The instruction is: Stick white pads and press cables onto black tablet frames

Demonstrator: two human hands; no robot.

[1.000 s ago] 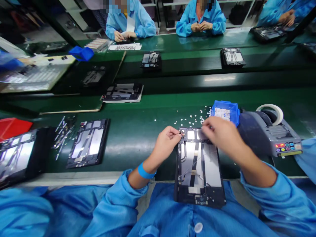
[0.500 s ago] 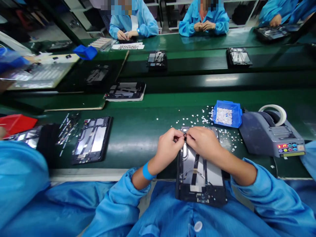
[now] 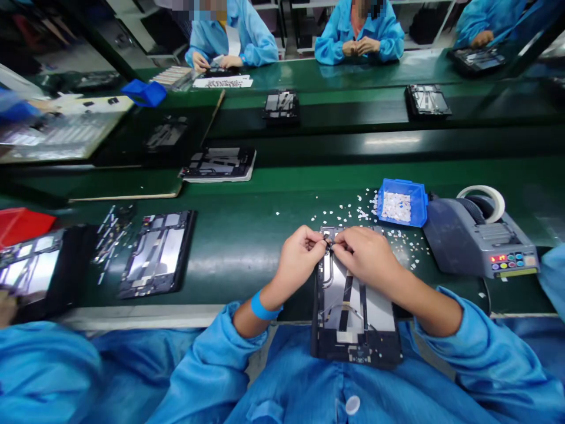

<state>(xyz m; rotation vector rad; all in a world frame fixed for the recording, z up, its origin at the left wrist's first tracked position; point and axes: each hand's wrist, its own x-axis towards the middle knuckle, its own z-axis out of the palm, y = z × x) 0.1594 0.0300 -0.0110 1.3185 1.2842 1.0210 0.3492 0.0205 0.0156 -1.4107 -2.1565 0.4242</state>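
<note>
An opened tablet [image 3: 377, 306] lies in front of me, its near end over the table's edge. Both hands meet above its far left corner. My left hand [image 3: 300, 256] pinches a small dark part [image 3: 328, 242] between thumb and forefinger; its exact kind is too small to make out. My right hand [image 3: 364, 247] is closed at the same part from the other side, knuckles up, covering some of the tablet's far end. Thin cables and dark strips run along the silver inside of the tablet.
Beyond my right hand stands a blue bin [image 3: 402, 203] of small white pieces, with more scattered around it. A tape dispenser [image 3: 479, 235] is at the right. Another opened tablet [image 3: 156, 253] lies at left, beside a co-worker's sleeve [image 3: 44, 365]. More tablets rest across the line.
The view has shifted slightly. My fingers have moved a little at the small dark part. At the left, the co-worker's arm has drawn back, showing more of the tablet there.
</note>
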